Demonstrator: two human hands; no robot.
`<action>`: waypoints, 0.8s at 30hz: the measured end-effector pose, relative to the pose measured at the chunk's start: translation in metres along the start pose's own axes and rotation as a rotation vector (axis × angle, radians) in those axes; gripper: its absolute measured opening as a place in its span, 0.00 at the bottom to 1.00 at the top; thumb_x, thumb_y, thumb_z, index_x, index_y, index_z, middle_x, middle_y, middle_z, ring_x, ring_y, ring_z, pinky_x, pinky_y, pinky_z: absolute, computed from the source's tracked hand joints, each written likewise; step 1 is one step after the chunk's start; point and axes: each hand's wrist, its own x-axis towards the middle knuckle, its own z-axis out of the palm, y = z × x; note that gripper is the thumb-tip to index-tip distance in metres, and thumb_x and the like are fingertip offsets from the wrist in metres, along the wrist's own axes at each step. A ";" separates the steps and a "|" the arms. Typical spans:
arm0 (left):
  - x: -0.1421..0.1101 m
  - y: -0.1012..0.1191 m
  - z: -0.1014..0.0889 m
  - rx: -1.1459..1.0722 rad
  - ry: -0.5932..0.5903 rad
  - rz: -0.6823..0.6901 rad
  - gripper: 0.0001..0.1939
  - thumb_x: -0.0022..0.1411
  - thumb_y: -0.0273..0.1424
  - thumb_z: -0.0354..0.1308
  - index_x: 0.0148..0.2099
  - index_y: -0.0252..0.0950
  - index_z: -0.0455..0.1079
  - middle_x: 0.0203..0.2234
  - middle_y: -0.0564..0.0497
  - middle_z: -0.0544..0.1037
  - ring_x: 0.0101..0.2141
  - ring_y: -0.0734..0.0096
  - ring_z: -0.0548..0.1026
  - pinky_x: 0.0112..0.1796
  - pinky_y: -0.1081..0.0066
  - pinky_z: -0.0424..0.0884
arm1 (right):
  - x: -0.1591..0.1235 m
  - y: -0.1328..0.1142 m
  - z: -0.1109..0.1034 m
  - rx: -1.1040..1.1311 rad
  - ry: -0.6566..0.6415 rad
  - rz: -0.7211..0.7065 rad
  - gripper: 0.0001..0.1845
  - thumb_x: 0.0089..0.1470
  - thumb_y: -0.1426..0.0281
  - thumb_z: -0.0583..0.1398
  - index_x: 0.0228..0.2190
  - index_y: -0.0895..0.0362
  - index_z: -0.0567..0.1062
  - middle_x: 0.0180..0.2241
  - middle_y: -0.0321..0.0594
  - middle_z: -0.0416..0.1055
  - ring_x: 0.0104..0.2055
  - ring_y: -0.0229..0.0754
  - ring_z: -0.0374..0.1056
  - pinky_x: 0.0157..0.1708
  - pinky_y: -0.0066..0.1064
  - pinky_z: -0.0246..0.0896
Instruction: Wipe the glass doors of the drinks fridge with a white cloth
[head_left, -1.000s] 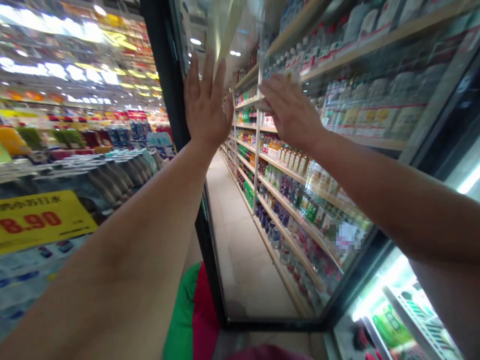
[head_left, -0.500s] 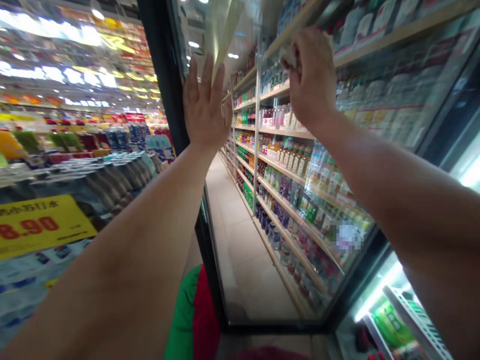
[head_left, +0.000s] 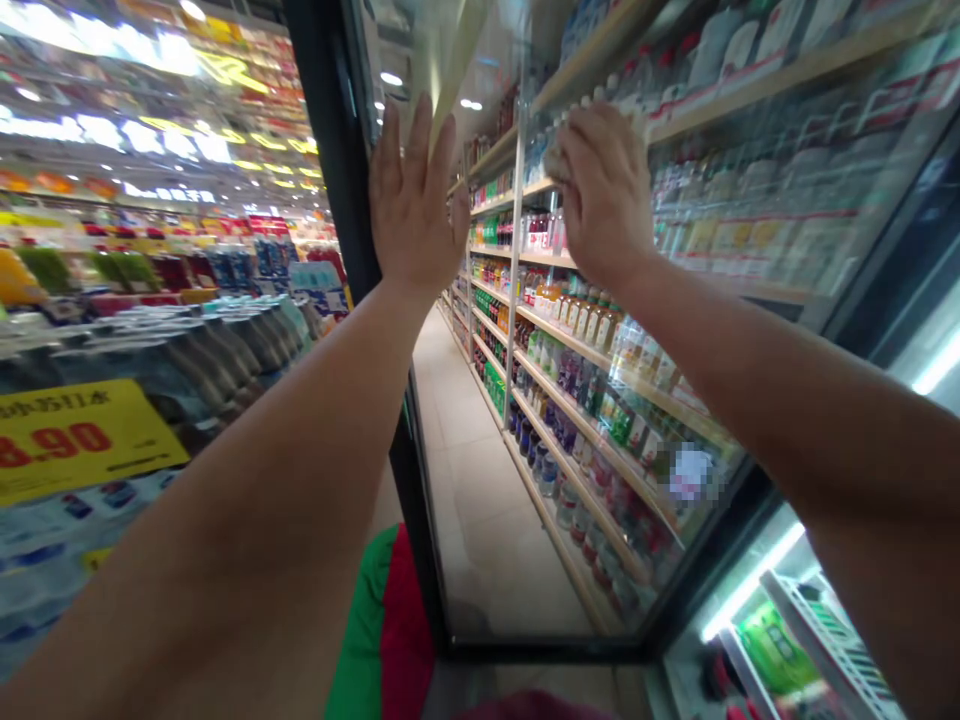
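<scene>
A glass cooler door [head_left: 480, 560] with a black frame stands swung open in front of me. My left hand [head_left: 416, 190] lies flat near the top of the glass, fingers stretched upward, beside the door's left frame. To the right, my right hand [head_left: 604, 190] is closed on a pale crumpled cloth [head_left: 556, 162] at the glass. Only a small edge of the cloth shows past the fingers; the rest is hidden under the hand.
Shelves of bottles [head_left: 577, 315] show in the glass. At lower right, the lit cooler holds green packages [head_left: 776, 645] on racks. A yellow price sign [head_left: 82, 440] stands over packed goods at left. Green and red fabric [head_left: 382, 620] hangs below the door.
My right hand moved up and right across the glass with the cloth, then slightly down and left again. My left hand has stayed in place on the door.
</scene>
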 end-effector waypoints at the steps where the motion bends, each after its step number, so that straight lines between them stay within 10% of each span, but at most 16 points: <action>1: 0.000 0.002 -0.004 0.009 -0.017 0.004 0.31 0.74 0.41 0.40 0.75 0.42 0.47 0.74 0.63 0.43 0.73 0.75 0.30 0.73 0.64 0.33 | -0.004 -0.003 0.000 0.010 -0.041 -0.059 0.25 0.65 0.69 0.49 0.59 0.49 0.70 0.64 0.40 0.67 0.70 0.50 0.56 0.72 0.53 0.49; 11: 0.004 0.017 -0.030 -0.047 -0.125 -0.044 0.34 0.70 0.37 0.45 0.75 0.34 0.53 0.74 0.50 0.49 0.73 0.57 0.40 0.73 0.53 0.40 | 0.019 0.023 0.011 -0.045 0.218 0.128 0.24 0.60 0.75 0.53 0.55 0.53 0.74 0.62 0.42 0.69 0.67 0.52 0.60 0.70 0.54 0.54; 18: 0.003 0.012 -0.021 -0.059 -0.122 -0.090 0.33 0.72 0.44 0.46 0.75 0.46 0.48 0.74 0.66 0.45 0.72 0.79 0.28 0.73 0.65 0.32 | 0.049 0.012 0.002 -0.045 0.045 0.128 0.21 0.62 0.78 0.57 0.55 0.56 0.74 0.61 0.43 0.69 0.67 0.48 0.60 0.70 0.45 0.53; 24: 0.004 0.017 -0.028 -0.029 -0.126 -0.070 0.33 0.72 0.39 0.46 0.76 0.40 0.50 0.74 0.58 0.48 0.73 0.63 0.37 0.73 0.57 0.36 | 0.075 -0.012 -0.010 -0.063 -0.021 0.419 0.22 0.67 0.79 0.55 0.61 0.60 0.70 0.66 0.42 0.62 0.71 0.44 0.52 0.72 0.38 0.40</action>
